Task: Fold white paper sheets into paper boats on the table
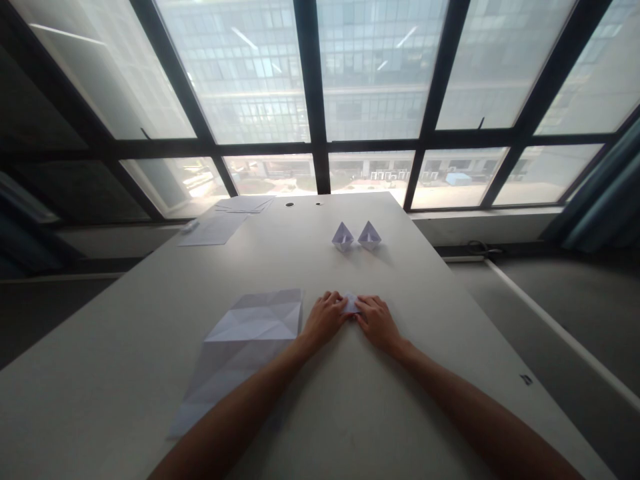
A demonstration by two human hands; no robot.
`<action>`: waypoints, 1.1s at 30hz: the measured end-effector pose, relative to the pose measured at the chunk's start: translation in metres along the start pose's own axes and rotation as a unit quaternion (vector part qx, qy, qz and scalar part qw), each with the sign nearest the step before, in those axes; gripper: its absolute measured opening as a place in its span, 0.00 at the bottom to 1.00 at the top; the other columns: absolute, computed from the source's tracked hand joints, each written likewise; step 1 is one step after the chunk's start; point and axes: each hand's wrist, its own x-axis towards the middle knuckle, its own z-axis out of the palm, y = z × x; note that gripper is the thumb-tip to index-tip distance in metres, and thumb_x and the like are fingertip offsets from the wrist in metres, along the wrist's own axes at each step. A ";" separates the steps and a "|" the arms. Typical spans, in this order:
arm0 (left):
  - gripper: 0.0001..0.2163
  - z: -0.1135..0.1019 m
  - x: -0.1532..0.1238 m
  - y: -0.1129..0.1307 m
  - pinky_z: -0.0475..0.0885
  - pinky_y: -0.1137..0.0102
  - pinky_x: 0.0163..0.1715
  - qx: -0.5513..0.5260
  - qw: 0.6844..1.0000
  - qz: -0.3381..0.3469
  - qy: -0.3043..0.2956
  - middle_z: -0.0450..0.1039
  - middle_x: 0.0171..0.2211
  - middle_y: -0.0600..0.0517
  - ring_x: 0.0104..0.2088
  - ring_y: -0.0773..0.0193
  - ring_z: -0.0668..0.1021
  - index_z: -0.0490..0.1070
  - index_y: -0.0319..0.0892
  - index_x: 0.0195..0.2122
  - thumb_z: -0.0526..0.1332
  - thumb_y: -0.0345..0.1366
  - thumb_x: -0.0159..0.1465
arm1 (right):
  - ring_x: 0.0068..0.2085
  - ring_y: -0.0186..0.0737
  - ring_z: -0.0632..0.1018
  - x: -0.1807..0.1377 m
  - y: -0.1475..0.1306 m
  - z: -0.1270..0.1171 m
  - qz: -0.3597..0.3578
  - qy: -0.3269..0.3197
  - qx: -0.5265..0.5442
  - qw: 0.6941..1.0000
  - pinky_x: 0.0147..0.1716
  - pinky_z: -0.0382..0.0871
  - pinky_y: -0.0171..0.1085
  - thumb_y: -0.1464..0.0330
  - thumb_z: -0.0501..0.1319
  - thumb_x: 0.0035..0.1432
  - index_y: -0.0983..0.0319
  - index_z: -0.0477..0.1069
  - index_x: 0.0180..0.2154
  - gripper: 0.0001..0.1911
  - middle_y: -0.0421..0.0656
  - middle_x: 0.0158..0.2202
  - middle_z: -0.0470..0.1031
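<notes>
Leftmost, at ten o'clock from the small folded paper, a pale little object [190, 227] sits by a stack of flat white sheets [213, 231] on the bench [430, 293]; it is too blurred to identify. Next, at eight o'clock, lies a large creased sheet [250, 327], its lower right part hidden beneath the left forearm [240, 413], which runs off the bottom of the view. Then comes the left hand [327, 315], fingers drawn in narrowly on the small folded paper [351, 303]. That paper lies between the hands, at the left one's three o'clock, mostly covered by fingers, so its full shape is hard to make out. Two peaked paper shapes [369, 237] stand side by side at twelve o'clock. The right hand [379, 321], at three o'clock, grips the paper's other edge, fingers likewise close together. Farther right, at four o'clock, is an unclear dark mark [525, 379].
</notes>
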 end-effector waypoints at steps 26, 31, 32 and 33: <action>0.11 -0.002 0.001 -0.002 0.69 0.66 0.43 -0.039 0.999 -0.006 0.002 0.72 0.40 0.48 0.42 0.58 0.72 0.74 0.45 0.43 0.58 0.44 0.69 | 0.49 0.45 0.72 0.003 0.007 -0.001 0.028 0.058 0.094 0.993 0.53 0.64 0.43 0.72 0.61 0.60 0.61 0.75 0.47 0.13 0.47 0.48 0.76; 0.13 -0.001 0.002 -0.002 0.69 0.68 0.43 -0.054 0.998 -0.018 0.002 0.72 0.39 0.49 0.42 0.59 0.73 0.74 0.46 0.47 0.56 0.46 0.69 | 0.48 0.45 0.73 0.004 0.008 -0.002 0.050 0.086 0.126 0.987 0.52 0.66 0.43 0.76 0.58 0.57 0.62 0.74 0.47 0.16 0.47 0.45 0.76; 0.14 -0.001 0.002 -0.002 0.69 0.68 0.43 -0.061 0.998 -0.020 0.007 0.72 0.39 0.49 0.42 0.59 0.73 0.74 0.46 0.49 0.56 0.46 0.69 | 0.48 0.45 0.73 0.004 0.009 -0.002 0.052 0.092 0.132 0.985 0.52 0.66 0.43 0.77 0.58 0.56 0.62 0.74 0.48 0.17 0.47 0.45 0.76; 0.14 0.001 0.002 -0.002 0.69 0.68 0.43 -0.071 0.997 -0.023 0.014 0.72 0.39 0.49 0.41 0.60 0.74 0.73 0.46 0.50 0.56 0.46 0.69 | 0.49 0.45 0.73 0.004 0.009 -0.002 0.055 0.099 0.139 0.984 0.52 0.66 0.43 0.77 0.58 0.55 0.62 0.73 0.48 0.18 0.48 0.46 0.77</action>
